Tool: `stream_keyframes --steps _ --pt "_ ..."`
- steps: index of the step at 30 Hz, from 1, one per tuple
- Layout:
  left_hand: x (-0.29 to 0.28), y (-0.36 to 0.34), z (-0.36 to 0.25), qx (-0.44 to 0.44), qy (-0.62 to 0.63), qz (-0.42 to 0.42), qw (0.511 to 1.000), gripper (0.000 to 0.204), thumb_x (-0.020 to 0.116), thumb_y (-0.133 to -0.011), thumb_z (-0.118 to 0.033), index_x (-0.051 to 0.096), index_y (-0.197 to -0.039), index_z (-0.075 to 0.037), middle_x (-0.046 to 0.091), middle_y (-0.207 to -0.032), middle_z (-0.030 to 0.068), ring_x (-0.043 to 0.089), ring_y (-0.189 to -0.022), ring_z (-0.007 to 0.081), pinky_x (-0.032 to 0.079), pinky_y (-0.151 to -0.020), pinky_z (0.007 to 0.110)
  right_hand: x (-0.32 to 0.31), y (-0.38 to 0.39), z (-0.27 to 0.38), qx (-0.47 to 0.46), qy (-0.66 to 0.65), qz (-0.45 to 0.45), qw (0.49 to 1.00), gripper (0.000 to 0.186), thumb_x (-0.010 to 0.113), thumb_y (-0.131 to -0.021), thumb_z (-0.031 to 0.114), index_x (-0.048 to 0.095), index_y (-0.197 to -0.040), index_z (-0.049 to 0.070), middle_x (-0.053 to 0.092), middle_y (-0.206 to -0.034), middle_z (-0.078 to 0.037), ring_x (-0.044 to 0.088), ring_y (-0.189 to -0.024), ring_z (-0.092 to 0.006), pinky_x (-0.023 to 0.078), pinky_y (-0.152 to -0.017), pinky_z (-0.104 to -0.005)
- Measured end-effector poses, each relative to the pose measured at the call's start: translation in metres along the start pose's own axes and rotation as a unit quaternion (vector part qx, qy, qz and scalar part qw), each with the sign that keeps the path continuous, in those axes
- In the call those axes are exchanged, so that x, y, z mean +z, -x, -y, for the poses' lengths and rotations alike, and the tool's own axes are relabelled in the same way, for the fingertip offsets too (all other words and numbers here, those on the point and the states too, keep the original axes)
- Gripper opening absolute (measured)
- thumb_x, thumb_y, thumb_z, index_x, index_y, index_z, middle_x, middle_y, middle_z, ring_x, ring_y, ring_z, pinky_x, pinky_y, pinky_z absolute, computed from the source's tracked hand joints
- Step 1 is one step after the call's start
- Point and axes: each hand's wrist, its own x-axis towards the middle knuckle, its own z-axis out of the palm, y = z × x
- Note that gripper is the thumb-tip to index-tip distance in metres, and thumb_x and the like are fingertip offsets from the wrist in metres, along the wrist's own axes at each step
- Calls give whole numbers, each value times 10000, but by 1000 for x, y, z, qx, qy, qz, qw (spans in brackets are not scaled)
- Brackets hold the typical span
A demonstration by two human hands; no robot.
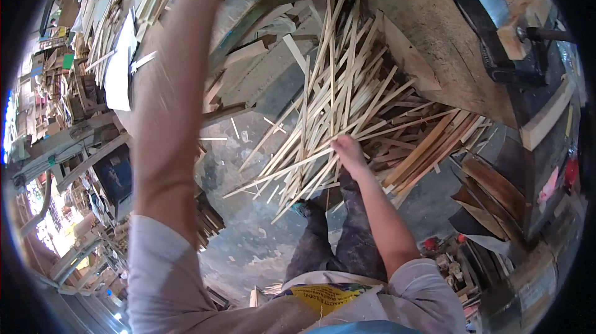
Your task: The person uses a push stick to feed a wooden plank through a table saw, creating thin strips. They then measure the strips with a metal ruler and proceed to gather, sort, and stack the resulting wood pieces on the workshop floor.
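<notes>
- Grey workshop floor [248,253] partly covered by a loose pile of pale wood strips [320,113].
- One long strip [276,174] pinched by fingers of the right hand [349,153], at the pile's near side.
- Left arm [167,117] stretched forward; left hand cut off by the frame, finger state cannot be told.

Head-worn fisheye view, facing steeply down, floor [248,234] well below
</notes>
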Motion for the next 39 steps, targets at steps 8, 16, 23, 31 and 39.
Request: stream_keyframes --steps 8,16,23,31,39 --pt "-15 341 -89 -426 276 345 790 206 678 -896 -145 699 -1013 24 698 -931 184 700 -833 286 540 -764 368 3 -255 124 -292 112 -353 882 988 803 -766 503 372 -1476 -33 528 -1388 -289 531 -1287 -393 413 -1089 -438" --pt "-54 450 -101 -546 268 397 687 225 646 -940 -146 694 -1076 26 725 -858 138 699 -792 196 544 -763 312 2 -192 122 -294 -43 -183 937 544 584 -992 457 571 -1246 -25 661 -1167 -207 625 -1098 -344 465 -943 -428" --pt "-16 421 -90 -420 283 397 765 683 751 -822 -231 461 -1393 6 627 -1223 266 612 -1154 420 489 -994 474 -6 -105 118 -113 -140 -78 981 416 563 -1021 385 590 -1146 -11 635 -1002 -102 581 -973 -233 467 -853 -389" --pt "-38 437 -98 -400 263 483 733 914 812 -762 -287 336 -1502 -39 451 -1403 332 541 -1222 470 457 -1044 524 19 -35 57 -38 5 -146 989 325 627 -974 227 600 -1154 -42 621 -1066 -92 568 -981 -243 459 -879 -404" --pt "-83 430 -114 -422 430 302 738 846 856 -729 -273 453 -1448 -82 534 -1398 207 574 -1211 388 504 -1003 461 20 120 234 -429 -251 22 868 144 568 -1035 209 509 -1058 80 526 -819 -15 531 -762 -138 506 -834 -363"
